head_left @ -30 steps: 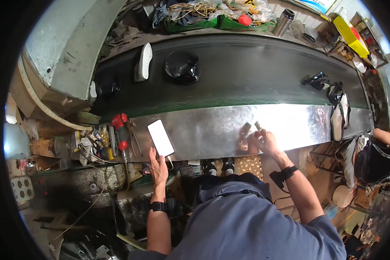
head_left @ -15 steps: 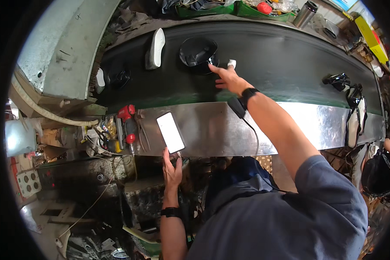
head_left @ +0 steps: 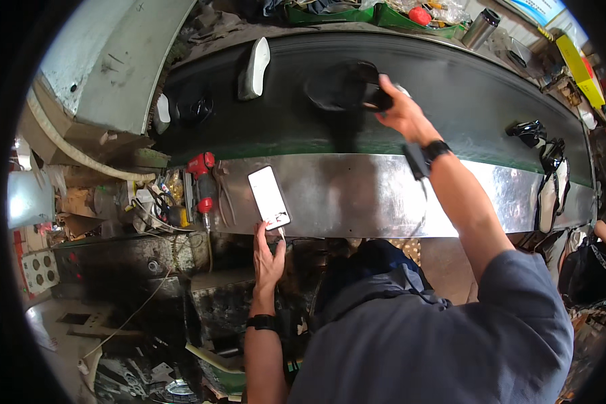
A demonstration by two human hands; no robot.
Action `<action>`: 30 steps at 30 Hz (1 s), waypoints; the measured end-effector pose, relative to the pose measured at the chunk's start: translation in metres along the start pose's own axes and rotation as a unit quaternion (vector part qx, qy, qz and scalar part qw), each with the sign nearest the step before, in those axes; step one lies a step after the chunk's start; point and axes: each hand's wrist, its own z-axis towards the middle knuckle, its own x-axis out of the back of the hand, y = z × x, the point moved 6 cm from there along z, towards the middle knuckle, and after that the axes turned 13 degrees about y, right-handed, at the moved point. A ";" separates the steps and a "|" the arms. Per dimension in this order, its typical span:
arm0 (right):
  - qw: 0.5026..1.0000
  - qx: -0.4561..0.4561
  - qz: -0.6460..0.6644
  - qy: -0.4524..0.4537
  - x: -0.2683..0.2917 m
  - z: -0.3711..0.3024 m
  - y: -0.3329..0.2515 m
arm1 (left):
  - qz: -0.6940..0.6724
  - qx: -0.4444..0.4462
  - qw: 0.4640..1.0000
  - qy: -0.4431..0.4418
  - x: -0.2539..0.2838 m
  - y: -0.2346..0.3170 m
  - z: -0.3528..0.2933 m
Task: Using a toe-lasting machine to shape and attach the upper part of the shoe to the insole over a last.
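My right hand (head_left: 409, 118) reaches over the dark belt. Thumb and fingers close on the right edge of a round glossy black piece (head_left: 340, 84), smeared by motion; its exact kind I cannot make out. A small white thing (head_left: 402, 89) shows just behind that hand. My left hand (head_left: 269, 259), fingers stretched, touches the lower edge of a phone (head_left: 268, 195) with a lit white screen, lying on the metal ledge. A cable runs from the phone's lower end past my thumb. Left of the black piece stands a pale shoe-shaped form (head_left: 254, 71).
Black strappy shoes (head_left: 554, 175) lie at the right end of the belt (head_left: 451, 101) and ledge (head_left: 357, 202). A red power tool (head_left: 202, 178) is left of the phone. A metal housing (head_left: 108, 67) covers the belt's left end. Green bins (head_left: 330, 15) and a flask (head_left: 481, 29) stand behind.
My right hand has moved right and taken hold of the black piece, which has shifted right. A small picture has come up at the bottom of the phone screen. My left hand stays at the phone.
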 end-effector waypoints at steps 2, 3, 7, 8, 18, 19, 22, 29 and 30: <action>0.994 -0.021 0.061 -0.087 0.031 -0.025 -0.004 | -0.007 0.019 1.000 -0.005 -0.001 -0.009 -0.002; 0.994 -0.003 0.033 -0.104 0.039 -0.046 0.001 | -0.001 0.046 0.999 0.004 -0.001 -0.009 -0.002; 0.971 0.143 -0.107 -0.159 0.064 -0.152 0.006 | 0.001 -0.068 0.994 0.091 -0.021 0.077 0.000; 0.947 0.195 -0.198 -0.161 0.063 -0.185 0.005 | -0.136 -0.052 0.989 0.001 -0.037 0.120 0.005; 0.905 0.334 -0.246 -0.097 0.076 -0.309 0.030 | -0.689 0.351 0.584 -0.249 -0.081 0.291 -0.012; 0.892 0.387 -0.228 -0.053 0.077 -0.319 0.023 | -0.688 0.347 0.585 -0.253 -0.078 0.295 -0.013; 0.818 0.390 -0.412 -0.095 0.068 -0.358 0.001 | -0.636 0.320 0.662 -0.234 -0.064 0.294 -0.013; 0.786 0.344 -0.488 -0.160 0.086 -0.410 0.001 | -0.477 0.116 0.842 -0.224 -0.011 0.310 -0.011; 0.786 0.344 -0.489 -0.159 0.087 -0.413 0.000 | -0.478 0.115 0.842 -0.224 -0.009 0.313 -0.015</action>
